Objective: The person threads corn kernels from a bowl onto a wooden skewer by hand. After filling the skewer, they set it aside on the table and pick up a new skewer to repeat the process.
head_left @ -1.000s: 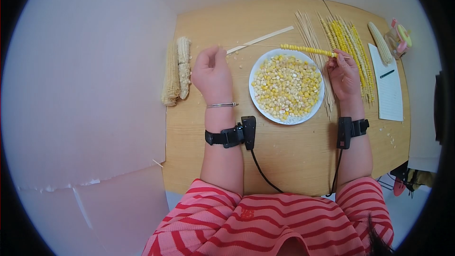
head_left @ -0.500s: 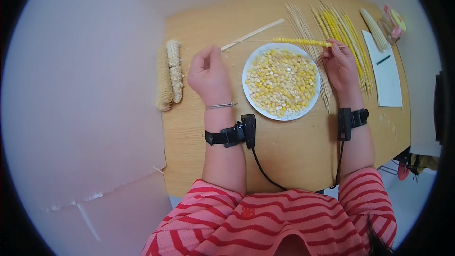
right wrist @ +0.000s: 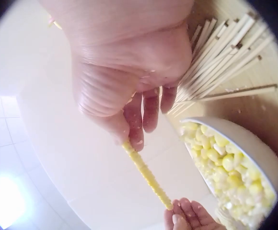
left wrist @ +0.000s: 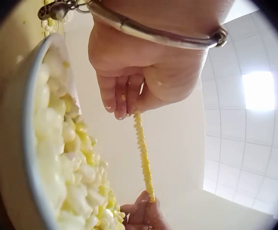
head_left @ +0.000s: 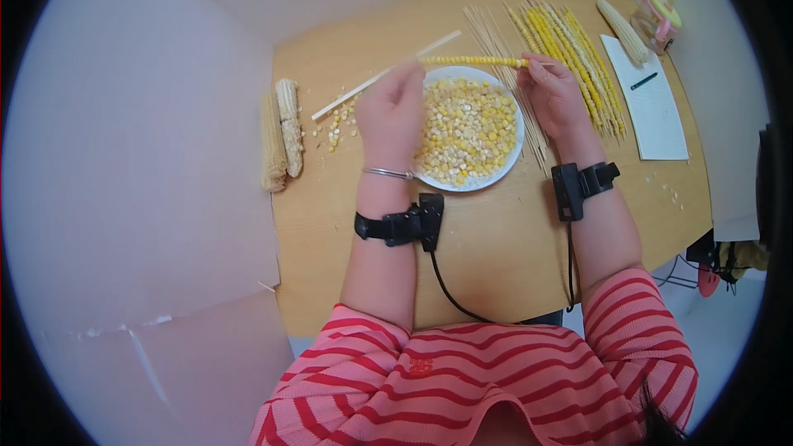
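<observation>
A skewer threaded with yellow corn kernels (head_left: 471,60) stretches level between both hands, above the far rim of a white bowl (head_left: 519,144). My left hand (head_left: 391,116) pinches it at the left end of the kernel row; in the left wrist view its thumb and fingertips meet right at the last kernels. At the other end, my right hand (head_left: 555,95) grips the skewer between thumb and fingers, and a short bare tip pokes out to the right. Loose corn kernels (head_left: 467,128) fill the bowl. The left hand overlaps the bowl's left side in the head view.
Bare skewers (head_left: 496,41) lie behind and right of the bowl, beside several filled corn skewers (head_left: 570,58). Stripped cobs (head_left: 289,128) lie far left, near spilled kernels (head_left: 334,134) and a flat wooden strip (head_left: 347,97). A notepad (head_left: 648,111), pen (head_left: 644,81) and another cob (head_left: 624,31) are right.
My left hand has slid right, from the bare part of the skewer to the kernel row. The right hand keeps its grip. The head view has shifted, so the table things appear further left.
</observation>
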A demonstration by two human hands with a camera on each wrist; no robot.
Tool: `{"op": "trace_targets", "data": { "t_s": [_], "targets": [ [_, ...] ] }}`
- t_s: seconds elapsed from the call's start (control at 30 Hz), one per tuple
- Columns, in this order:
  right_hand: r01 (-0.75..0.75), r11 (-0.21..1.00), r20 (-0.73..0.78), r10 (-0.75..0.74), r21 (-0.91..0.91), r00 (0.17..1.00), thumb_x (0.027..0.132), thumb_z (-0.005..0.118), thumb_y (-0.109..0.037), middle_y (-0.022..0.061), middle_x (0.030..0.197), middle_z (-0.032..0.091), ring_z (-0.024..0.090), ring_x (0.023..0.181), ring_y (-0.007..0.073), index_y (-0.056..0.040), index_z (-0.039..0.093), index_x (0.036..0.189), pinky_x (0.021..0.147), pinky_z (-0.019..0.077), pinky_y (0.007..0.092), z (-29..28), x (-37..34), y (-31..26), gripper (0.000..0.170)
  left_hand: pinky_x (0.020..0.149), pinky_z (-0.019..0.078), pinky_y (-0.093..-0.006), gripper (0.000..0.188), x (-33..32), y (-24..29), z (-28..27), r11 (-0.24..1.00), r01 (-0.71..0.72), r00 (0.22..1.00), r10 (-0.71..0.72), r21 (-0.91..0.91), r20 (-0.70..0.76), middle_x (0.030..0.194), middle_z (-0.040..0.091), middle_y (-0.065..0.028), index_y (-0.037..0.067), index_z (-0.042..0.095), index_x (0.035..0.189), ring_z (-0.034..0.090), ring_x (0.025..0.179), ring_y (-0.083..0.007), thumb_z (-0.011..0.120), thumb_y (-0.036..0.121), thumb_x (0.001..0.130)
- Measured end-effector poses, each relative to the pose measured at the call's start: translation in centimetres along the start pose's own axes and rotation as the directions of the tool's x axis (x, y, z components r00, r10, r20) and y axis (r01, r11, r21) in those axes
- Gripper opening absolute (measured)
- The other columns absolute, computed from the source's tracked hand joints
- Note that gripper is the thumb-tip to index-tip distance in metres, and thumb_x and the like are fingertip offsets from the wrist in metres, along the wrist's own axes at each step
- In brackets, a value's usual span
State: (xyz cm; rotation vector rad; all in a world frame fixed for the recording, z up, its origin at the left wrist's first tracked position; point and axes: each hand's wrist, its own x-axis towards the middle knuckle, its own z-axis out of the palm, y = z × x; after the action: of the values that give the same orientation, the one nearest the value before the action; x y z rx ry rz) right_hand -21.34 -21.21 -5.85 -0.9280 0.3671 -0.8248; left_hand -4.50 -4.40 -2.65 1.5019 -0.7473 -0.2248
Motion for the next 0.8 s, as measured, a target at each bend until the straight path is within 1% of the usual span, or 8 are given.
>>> {"op": "trace_targets", "data": {
  "t_s": [0.33, 0.4, 0.53, 0.6, 0.63, 0.7, 0.73, 0.8],
  "targets": [
    [0.000, 0.990, -0.017, 0.002, 0.141, 1.000, 0.085, 0.058, -0.012, 0.0107, 0.092, 0.061, 0.053, 0.077, 0.0124, 0.0022, 0.058, 0.105, 0.073, 0.0440, 0.0245, -0.1, 0.1, -0.4, 0.024, 0.066, 0.0501, -0.0221, 0.027, 1.5, 0.4, -4.7, 0.997, 0.072, 0.980, -0.070, 0.002, -0.188, 0.083, 0.064, -0.0086, -0.005, 0.060, 0.103, 0.060, 0.070, -0.0113, 0.065, 0.007, 0.079],
    [-0.010, 0.992, -0.004, 0.011, 0.129, 1.000, 0.085, 0.058, -0.011, 0.0107, 0.093, 0.061, 0.053, 0.077, 0.0124, 0.0021, 0.057, 0.106, 0.073, 0.0440, 0.0248, -0.2, 0.1, -0.4, 0.024, 0.065, 0.0494, -0.0226, 0.032, 1.6, -0.1, -5.6, 0.924, 0.085, 0.980, -0.009, 0.372, -0.201, 0.083, 0.064, -0.0091, -0.002, 0.061, 0.104, 0.060, 0.070, -0.0111, 0.068, 0.009, 0.075],
    [-0.011, 0.991, -0.022, 0.014, 0.133, 1.000, 0.085, 0.058, -0.011, 0.0105, 0.093, 0.060, 0.053, 0.078, 0.0127, 0.0018, 0.057, 0.106, 0.074, 0.0439, 0.0256, -0.4, 0.3, -0.2, 0.024, 0.069, 0.0488, -0.0254, 0.034, 2.0, -1.9, -6.6, 0.776, 0.101, 0.966, 0.072, 0.622, -0.247, 0.084, 0.065, -0.0098, 0.001, 0.063, 0.103, 0.060, 0.075, -0.0121, 0.069, 0.011, 0.071],
    [-0.014, 0.991, -0.026, 0.018, 0.133, 0.999, 0.085, 0.058, -0.011, 0.0105, 0.092, 0.060, 0.053, 0.078, 0.0129, 0.0017, 0.057, 0.106, 0.074, 0.0437, 0.0258, -0.3, 0.3, -0.2, 0.024, 0.073, 0.0475, -0.0278, 0.029, 2.1, -2.2, -6.5, 0.577, -0.312, 0.902, 0.429, 0.755, 0.044, 0.085, 0.065, -0.0099, 0.002, 0.065, 0.098, 0.061, 0.078, -0.0157, 0.069, 0.013, 0.071],
    [-0.011, 0.992, -0.022, 0.014, 0.127, 1.000, 0.086, 0.058, -0.011, 0.0105, 0.092, 0.060, 0.053, 0.078, 0.0130, 0.0017, 0.057, 0.106, 0.074, 0.0437, 0.0257, -0.3, 0.3, -0.2, 0.024, 0.073, 0.0475, -0.0278, 0.029, 1.9, -1.5, -6.2, 0.579, -0.307, 0.902, 0.429, 0.755, 0.038, 0.085, 0.065, -0.0099, 0.002, 0.065, 0.098, 0.061, 0.078, -0.0157, 0.069, 0.013, 0.071],
    [-0.011, 0.993, -0.019, 0.014, 0.118, 1.000, 0.086, 0.058, -0.011, 0.0106, 0.093, 0.060, 0.053, 0.078, 0.0130, 0.0017, 0.057, 0.106, 0.073, 0.0436, 0.0256, -0.4, 0.3, -0.1, 0.024, 0.076, 0.0470, -0.0304, 0.023, 0.9, 0.9, -5.1, 0.846, -0.026, 0.994, -0.036, 0.532, 0.106, 0.086, 0.066, -0.0095, 0.003, 0.067, 0.091, 0.062, 0.082, -0.0192, 0.068, 0.014, 0.071],
    [-0.007, 0.993, -0.019, 0.010, 0.118, 1.000, 0.086, 0.058, -0.011, 0.0105, 0.092, 0.060, 0.053, 0.077, 0.0129, 0.0018, 0.057, 0.106, 0.073, 0.0436, 0.0257, -0.4, 0.3, -0.1, 0.024, 0.076, 0.0470, -0.0304, 0.023, 0.8, 1.1, -4.7, 0.847, -0.024, 0.994, -0.038, 0.531, 0.105, 0.086, 0.066, -0.0095, 0.003, 0.067, 0.091, 0.062, 0.082, -0.0192, 0.068, 0.014, 0.071],
    [-0.004, 0.993, -0.020, 0.007, 0.116, 1.000, 0.086, 0.058, -0.011, 0.0103, 0.092, 0.060, 0.053, 0.076, 0.0128, 0.0018, 0.057, 0.106, 0.073, 0.0436, 0.0258, -0.3, 0.3, -0.1, 0.024, 0.074, 0.0474, -0.0325, 0.020, 0.5, 1.2, -4.0, 0.888, 0.013, 0.938, -0.170, 0.460, 0.302, 0.086, 0.066, -0.0103, 0.005, 0.068, 0.087, 0.061, 0.080, -0.0248, 0.068, 0.014, 0.070]
  ]
}}
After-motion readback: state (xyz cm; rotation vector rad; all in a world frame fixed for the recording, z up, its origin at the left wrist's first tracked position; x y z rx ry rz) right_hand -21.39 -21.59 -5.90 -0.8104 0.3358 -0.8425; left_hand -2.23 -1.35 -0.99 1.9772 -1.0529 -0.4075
